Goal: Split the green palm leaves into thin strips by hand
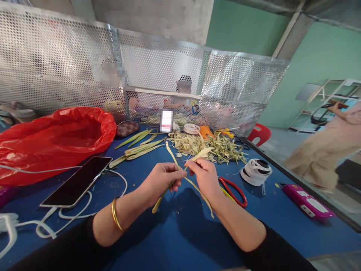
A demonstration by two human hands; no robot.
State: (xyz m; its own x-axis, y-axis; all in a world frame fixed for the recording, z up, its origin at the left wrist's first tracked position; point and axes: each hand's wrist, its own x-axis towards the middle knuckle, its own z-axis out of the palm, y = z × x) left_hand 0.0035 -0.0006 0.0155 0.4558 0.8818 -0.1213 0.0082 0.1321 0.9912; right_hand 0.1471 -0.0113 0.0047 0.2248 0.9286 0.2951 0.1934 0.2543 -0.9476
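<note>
Between my two hands, pale yellow-green leaf strips (172, 155) cross each other in an X. My left hand (166, 177) pinches them near the crossing, and one end hangs below its fingers. Just to the right, my right hand (203, 175) has thumb and fingers closed on a leaf strip whose broad pale end (205, 151) sticks out above. Another end (207, 205) trails down by the right wrist. Beyond the hands lie a heap of leaf scraps (214, 148) and several longer green leaves (141, 148). Scissors with red handles (237, 194) rest partly behind my right forearm.
A red plastic bag (50, 135) and a phone (77, 182) with white cable lie left on the blue table (169, 241). White ribbon rolls (255, 173) and a purple packet (307, 201) are right. A perforated metal screen (163, 60) stands behind; a person (321, 150) is at right.
</note>
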